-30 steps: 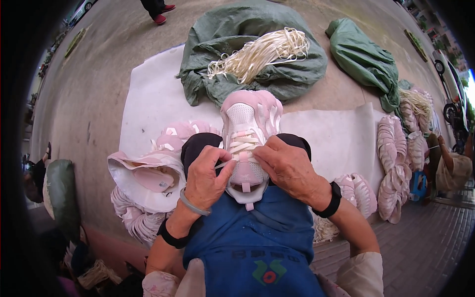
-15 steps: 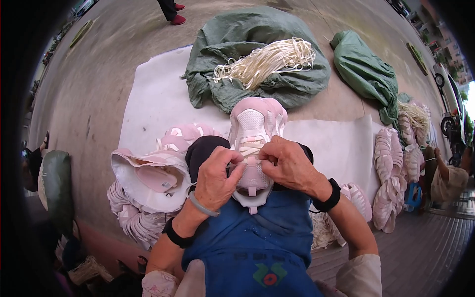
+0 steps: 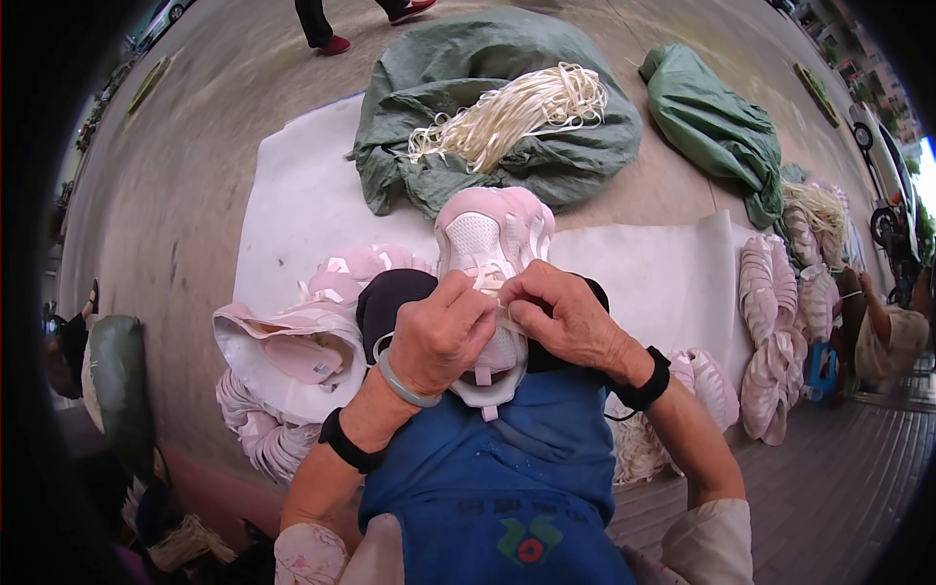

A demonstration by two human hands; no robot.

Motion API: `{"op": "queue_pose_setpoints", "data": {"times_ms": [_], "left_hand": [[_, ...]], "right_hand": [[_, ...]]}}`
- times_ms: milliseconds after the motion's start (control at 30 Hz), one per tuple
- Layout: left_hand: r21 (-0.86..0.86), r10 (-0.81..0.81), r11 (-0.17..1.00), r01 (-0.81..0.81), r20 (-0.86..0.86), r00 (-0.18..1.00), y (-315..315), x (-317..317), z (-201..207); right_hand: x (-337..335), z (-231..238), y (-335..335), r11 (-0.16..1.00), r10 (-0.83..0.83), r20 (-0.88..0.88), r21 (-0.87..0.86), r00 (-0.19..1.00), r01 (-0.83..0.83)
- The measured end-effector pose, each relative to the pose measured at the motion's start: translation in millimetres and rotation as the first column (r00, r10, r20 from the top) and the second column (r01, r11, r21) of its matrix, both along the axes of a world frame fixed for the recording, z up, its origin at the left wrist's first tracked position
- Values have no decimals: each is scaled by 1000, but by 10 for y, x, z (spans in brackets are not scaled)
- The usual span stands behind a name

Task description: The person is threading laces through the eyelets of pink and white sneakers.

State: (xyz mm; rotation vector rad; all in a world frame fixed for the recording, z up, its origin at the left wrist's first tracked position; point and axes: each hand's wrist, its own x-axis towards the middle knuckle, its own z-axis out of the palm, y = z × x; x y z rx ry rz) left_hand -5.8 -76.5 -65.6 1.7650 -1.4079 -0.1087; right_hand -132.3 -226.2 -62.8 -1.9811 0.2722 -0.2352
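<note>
A pink and white sneaker upper point(image 3: 475, 234) rests across my lap, its toe pointing away from me and its heel opening nearest my apron. White shoelace point(image 3: 490, 277) runs through its eyelets. My left hand point(image 3: 444, 333) is closed in a pinch at the left of the lacing. Opposite it, my right hand point(image 3: 564, 317) pinches a lace end with thumb and forefinger. The two hands nearly meet over the tongue, partly hiding the upper, and the lace in the left fingers is mostly covered.
A white fabric container point(image 3: 229, 336) at my left holds a pink piece, with stacked uppers around it. Ahead, a bundle of cream laces point(image 3: 522, 112) lies on a green sack point(image 3: 390, 107). Another green sack point(image 3: 712, 127) and strung uppers point(image 3: 765, 341) are at right.
My left hand has moved in toward the right hand and turned, its fingers closing over the lacing. A person in red shoes steps along at the top. The view has shifted slightly.
</note>
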Motion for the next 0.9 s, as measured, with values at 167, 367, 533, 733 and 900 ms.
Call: {"op": "queue_pose_setpoints", "data": {"times_ms": [167, 367, 533, 733, 900], "left_hand": [[-129, -45, 988, 90, 320, 946, 5, 19, -27], [-85, 17, 996, -5, 138, 990, 111, 12, -60], [150, 162, 978, -145, -107, 981, 405, 37, -77], [347, 188, 938, -19, -460, 868, 515, 159, -5], [52, 24, 998, -23, -23, 999, 666, 271, 26]], "right_hand": [[52, -54, -56, 995, 101, 43, -17, 994, -100], [38, 87, -133, 976, 218, -105, 54, 970, -213], [16, 94, -163, 973, 226, -160, 81, 961, -215], [44, 127, -125, 978, 200, -144, -37, 969, -208], [16, 168, 123, 905, 93, -45, -412, 995, -103]]}}
